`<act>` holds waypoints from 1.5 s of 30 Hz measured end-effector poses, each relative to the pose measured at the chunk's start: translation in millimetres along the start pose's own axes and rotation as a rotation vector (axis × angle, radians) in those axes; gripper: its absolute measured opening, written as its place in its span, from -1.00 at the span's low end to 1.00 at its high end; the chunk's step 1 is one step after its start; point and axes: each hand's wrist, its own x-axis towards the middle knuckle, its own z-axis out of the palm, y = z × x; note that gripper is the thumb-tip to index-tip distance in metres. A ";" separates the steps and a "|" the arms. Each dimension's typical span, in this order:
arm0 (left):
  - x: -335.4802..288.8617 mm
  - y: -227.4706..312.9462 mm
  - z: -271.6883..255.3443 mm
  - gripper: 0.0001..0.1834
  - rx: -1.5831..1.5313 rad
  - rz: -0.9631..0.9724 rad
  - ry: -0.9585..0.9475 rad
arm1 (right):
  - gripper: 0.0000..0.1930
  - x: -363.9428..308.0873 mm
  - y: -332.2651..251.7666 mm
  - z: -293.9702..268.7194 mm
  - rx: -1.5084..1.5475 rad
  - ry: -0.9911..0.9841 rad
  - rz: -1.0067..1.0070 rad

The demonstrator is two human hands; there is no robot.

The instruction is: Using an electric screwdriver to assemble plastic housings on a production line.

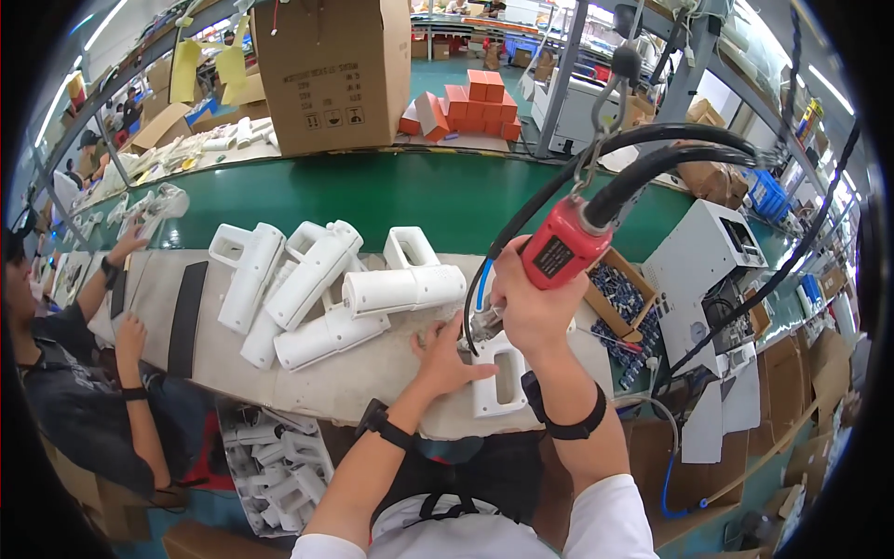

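Note:
My right hand is wrapped round a red powered screwdriver, which hangs from a metal hook and points down at the bench. Beneath its tip lies a white plastic housing with a loop handle toward me; my right hand and the tool cover much of its body. My left hand grips the housing's left side, thumb against the handle and fingers curled near the tool tip. To the left, several similar white housings lie piled on the bench covering.
An open cardboard box of screws stands at right, beside a white machine. Black cables loop over the bench. Behind runs a green conveyor belt with a large carton. A co-worker sits at left; a bin of white parts is below.

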 end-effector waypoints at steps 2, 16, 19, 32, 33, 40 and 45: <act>-0.6 6.8 -2.9 0.19 -0.016 0.025 0.016 | -0.93 -0.6 16.3 -2.6 0.006 0.012 -0.015; 8.1 2.0 5.9 0.23 -0.083 0.045 0.043 | -0.95 -0.7 -9.0 -11.7 0.044 -0.022 -0.015; 0.4 5.7 8.3 0.27 -0.115 0.037 0.058 | -0.94 -0.1 -15.4 -19.1 0.012 -0.013 -0.020; -23.3 32.3 13.9 0.19 0.036 0.052 0.107 | -0.91 -12.0 47.0 -29.0 -0.090 -0.060 0.038; -25.2 30.9 19.3 0.17 0.053 0.033 0.122 | -0.91 -13.0 40.9 -31.8 -0.069 -0.040 0.030; -0.2 22.9 24.0 0.08 -0.005 0.028 0.213 | -0.88 -26.8 -64.2 -71.5 0.052 0.061 -0.032; 3.2 18.1 26.1 0.08 -0.049 0.037 0.206 | -0.92 -39.1 -49.7 -87.2 -0.062 0.096 -0.016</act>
